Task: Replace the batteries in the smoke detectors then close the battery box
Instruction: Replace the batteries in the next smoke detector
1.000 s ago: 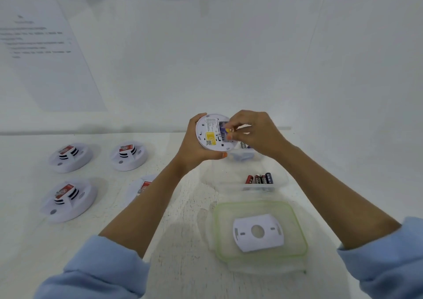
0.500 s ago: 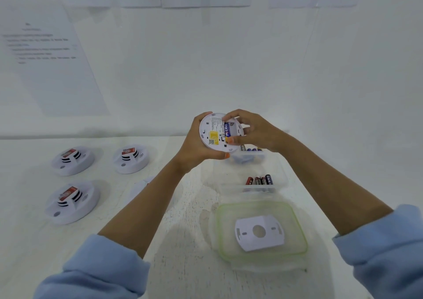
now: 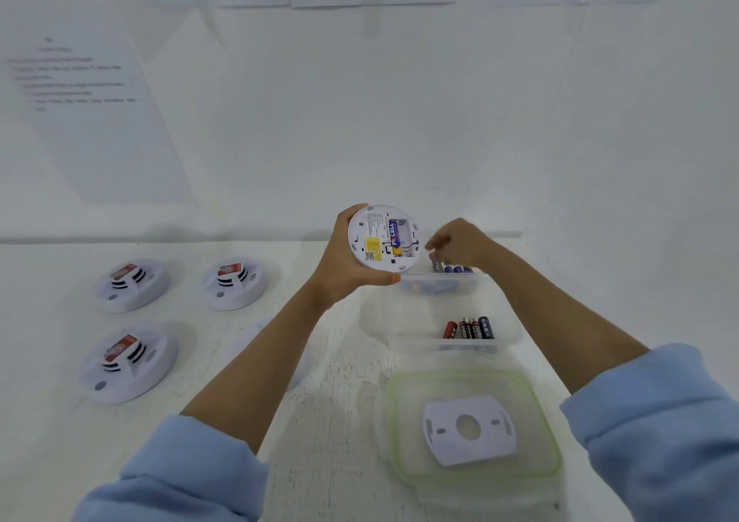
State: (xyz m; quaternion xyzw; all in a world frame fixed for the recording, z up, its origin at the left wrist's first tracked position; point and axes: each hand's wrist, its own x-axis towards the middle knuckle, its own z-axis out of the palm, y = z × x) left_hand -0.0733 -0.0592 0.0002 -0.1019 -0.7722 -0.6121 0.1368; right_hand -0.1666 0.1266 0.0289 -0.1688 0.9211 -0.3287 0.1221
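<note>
A: What is changed since half a second ago?

B: The right hand (image 3: 460, 243) is drawn off the smoke detector (image 3: 376, 233), against whose back it was laid before. It is now seen just right of the detector, apart from it, above the far end of the battery box (image 3: 384, 317).

A: How are its fingers (image 3: 434, 247) set?

B: They are loosely curled and blurred. Whether anything is pinched cannot be told.

A: And the left hand (image 3: 344, 261)?

B: The detector is gripped by it at the left rim, with fingers wrapped over the far edge and the thumb pressed at the near edge. The detector is held in the air above the bench (image 3: 60, 441), its back turned to the camera. One blue-and-yellow battery (image 3: 394, 233) is seated in the open compartment.

A: Where are the other batteries?

B: Blue cells (image 3: 454, 269) are stood at the far end of the clear box, and red and black cells (image 3: 468, 327) nearer.

A: What else is laid out?

B: The green-rimmed lid (image 3: 554, 441) is laid on the bench on the near side of the box, and a white mounting plate (image 3: 470, 449) is rested on it. Three more detectors (image 3: 132, 285) are set on the left of the bench, well apart from the box. Printed sheets (image 3: 80, 102) are fixed to the far wall.
</note>
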